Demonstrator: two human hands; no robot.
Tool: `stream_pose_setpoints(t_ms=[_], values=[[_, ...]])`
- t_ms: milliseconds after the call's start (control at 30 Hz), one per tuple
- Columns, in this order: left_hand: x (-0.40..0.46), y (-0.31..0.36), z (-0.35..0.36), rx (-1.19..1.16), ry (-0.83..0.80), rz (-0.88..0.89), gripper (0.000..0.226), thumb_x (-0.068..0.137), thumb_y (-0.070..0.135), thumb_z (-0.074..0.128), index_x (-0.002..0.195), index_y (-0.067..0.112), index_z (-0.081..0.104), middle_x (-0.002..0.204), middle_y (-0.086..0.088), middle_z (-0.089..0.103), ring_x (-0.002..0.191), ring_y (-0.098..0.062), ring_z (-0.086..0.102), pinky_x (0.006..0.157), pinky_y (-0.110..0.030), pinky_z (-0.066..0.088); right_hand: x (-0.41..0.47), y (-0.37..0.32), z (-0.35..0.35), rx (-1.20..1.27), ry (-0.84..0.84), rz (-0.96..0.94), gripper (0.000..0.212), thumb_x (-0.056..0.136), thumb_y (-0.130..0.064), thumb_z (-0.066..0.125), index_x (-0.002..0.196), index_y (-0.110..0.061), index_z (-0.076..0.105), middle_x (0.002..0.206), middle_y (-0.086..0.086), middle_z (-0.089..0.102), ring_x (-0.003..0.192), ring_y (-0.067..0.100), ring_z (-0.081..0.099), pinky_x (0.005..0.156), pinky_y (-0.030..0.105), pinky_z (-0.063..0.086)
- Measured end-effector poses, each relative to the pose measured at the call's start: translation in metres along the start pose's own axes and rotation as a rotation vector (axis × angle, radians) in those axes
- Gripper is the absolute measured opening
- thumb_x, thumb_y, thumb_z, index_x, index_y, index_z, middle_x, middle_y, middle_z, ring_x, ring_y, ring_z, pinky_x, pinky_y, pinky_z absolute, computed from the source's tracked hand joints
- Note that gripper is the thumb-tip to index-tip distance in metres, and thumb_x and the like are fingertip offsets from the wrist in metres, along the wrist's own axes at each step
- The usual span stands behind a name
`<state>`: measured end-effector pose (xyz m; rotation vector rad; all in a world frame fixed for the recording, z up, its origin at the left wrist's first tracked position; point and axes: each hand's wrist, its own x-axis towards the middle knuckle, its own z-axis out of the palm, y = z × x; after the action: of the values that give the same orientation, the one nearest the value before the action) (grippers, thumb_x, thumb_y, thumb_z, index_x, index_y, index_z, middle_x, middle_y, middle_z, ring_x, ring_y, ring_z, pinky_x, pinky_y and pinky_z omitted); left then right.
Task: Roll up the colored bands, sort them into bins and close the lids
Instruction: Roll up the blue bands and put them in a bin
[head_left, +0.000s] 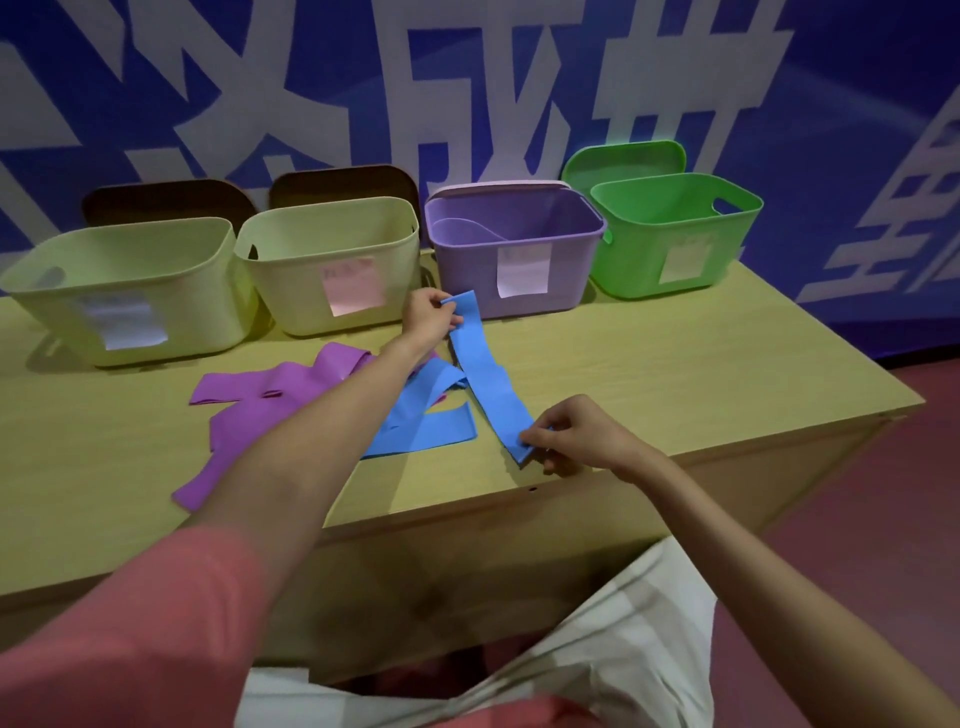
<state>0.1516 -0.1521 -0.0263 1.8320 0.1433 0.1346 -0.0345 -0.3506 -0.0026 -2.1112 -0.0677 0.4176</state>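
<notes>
A person seen from above, both forearms bare. A short coral-pink sleeve (156, 613) covers the left upper arm. Pale off-white trousers (623, 639) show at the bottom, creased, with more coral-pink shirt fabric at the lower edge. Left hand (428, 317) and right hand (576, 434) wear nothing.

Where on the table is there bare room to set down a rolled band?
Free: the right part of the table, between the green bin and the front edge, and the front-left corner before the purple bands. Crowded: the middle, with blue bands and both hands, left, right.
</notes>
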Motion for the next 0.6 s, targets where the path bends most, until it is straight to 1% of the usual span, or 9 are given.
stream_pose_setpoints(t_ms=[67,133,233,300,333,400,500,533,600], values=[[0.001,-0.003,-0.002,0.037,-0.004,-0.012,0.007,0.097,0.001,0.047,0.101,0.004,0.052,0.067,-0.007,0.057,0.053,-0.002,0.061,0.056,-0.019,0.050,-0.002,0.001,0.001,0.027,-0.038,0.014,0.019,0.091,-0.017,0.065,0.086,-0.001,0.073,0.066,0.013,0.065,0.051,0.012,0.058,0.051,0.023,0.046],[0.000,-0.003,-0.003,0.085,-0.029,-0.008,0.015,0.096,0.001,0.048,0.109,0.000,0.054,0.071,-0.006,0.057,0.060,-0.008,0.062,0.061,-0.024,0.049,-0.003,0.004,0.001,0.032,-0.059,0.011,0.017,0.091,-0.017,0.065,0.087,-0.003,0.073,0.072,0.013,0.067,0.055,0.012,0.060,0.058,0.025,0.049],[-0.011,0.000,-0.007,0.130,-0.062,-0.003,0.028,0.094,0.000,0.046,0.122,0.000,0.049,0.097,-0.007,0.055,0.076,-0.019,0.064,0.070,-0.032,0.054,-0.005,0.007,-0.001,0.033,-0.104,0.000,0.015,0.087,-0.015,0.069,0.092,-0.001,0.072,0.072,0.009,0.068,0.059,0.010,0.061,0.063,0.022,0.051],[-0.020,0.000,-0.011,0.186,0.011,0.052,0.029,0.090,0.000,0.048,0.118,0.005,0.052,0.113,-0.008,0.055,0.090,-0.025,0.065,0.082,-0.043,0.053,-0.008,0.010,-0.005,0.010,-0.145,-0.026,0.016,0.084,-0.010,0.072,0.098,-0.001,0.072,0.069,0.008,0.067,0.061,0.010,0.059,0.061,0.018,0.049],[-0.025,0.000,-0.013,0.232,0.070,0.100,0.029,0.087,0.001,0.051,0.116,0.005,0.056,0.117,-0.009,0.058,0.097,-0.027,0.064,0.087,-0.044,0.052,-0.008,0.011,-0.007,-0.015,-0.155,-0.043,0.018,0.084,-0.008,0.071,0.101,-0.002,0.072,0.068,0.007,0.065,0.061,0.010,0.058,0.061,0.017,0.047],[-0.042,0.001,-0.015,0.300,0.113,0.185,0.025,0.084,0.004,0.058,0.108,0.007,0.063,0.113,-0.009,0.064,0.100,-0.025,0.063,0.088,-0.037,0.051,-0.006,0.015,-0.010,-0.097,-0.138,-0.108,0.020,0.084,-0.004,0.069,0.104,-0.005,0.073,0.064,0.007,0.058,0.058,0.008,0.051,0.059,0.016,0.043],[-0.095,0.007,-0.017,0.287,-0.060,0.287,0.009,0.085,0.006,0.063,0.090,0.012,0.068,0.092,0.000,0.069,0.077,-0.004,0.064,0.076,-0.022,0.050,-0.003,0.023,-0.011,-0.280,-0.035,-0.305,0.015,0.083,-0.006,0.072,0.097,-0.009,0.077,0.064,0.013,0.060,0.056,0.012,0.047,0.059,0.026,0.039],[-0.114,0.006,-0.017,0.297,-0.137,0.333,0.009,0.085,0.004,0.064,0.087,0.011,0.069,0.087,0.001,0.069,0.072,0.004,0.061,0.073,-0.017,0.048,-0.002,0.027,-0.009,-0.320,0.004,-0.376,0.014,0.081,-0.007,0.074,0.094,-0.010,0.078,0.068,0.014,0.061,0.060,0.015,0.049,0.060,0.028,0.040],[-0.150,0.001,-0.017,0.317,-0.252,0.423,0.007,0.085,0.003,0.066,0.085,0.009,0.069,0.085,-0.001,0.070,0.072,0.003,0.061,0.071,-0.014,0.047,-0.003,0.034,-0.006,-0.355,0.079,-0.441,0.016,0.079,-0.010,0.077,0.093,-0.014,0.078,0.084,0.004,0.054,0.082,0.014,0.050,0.069,0.021,0.042]])
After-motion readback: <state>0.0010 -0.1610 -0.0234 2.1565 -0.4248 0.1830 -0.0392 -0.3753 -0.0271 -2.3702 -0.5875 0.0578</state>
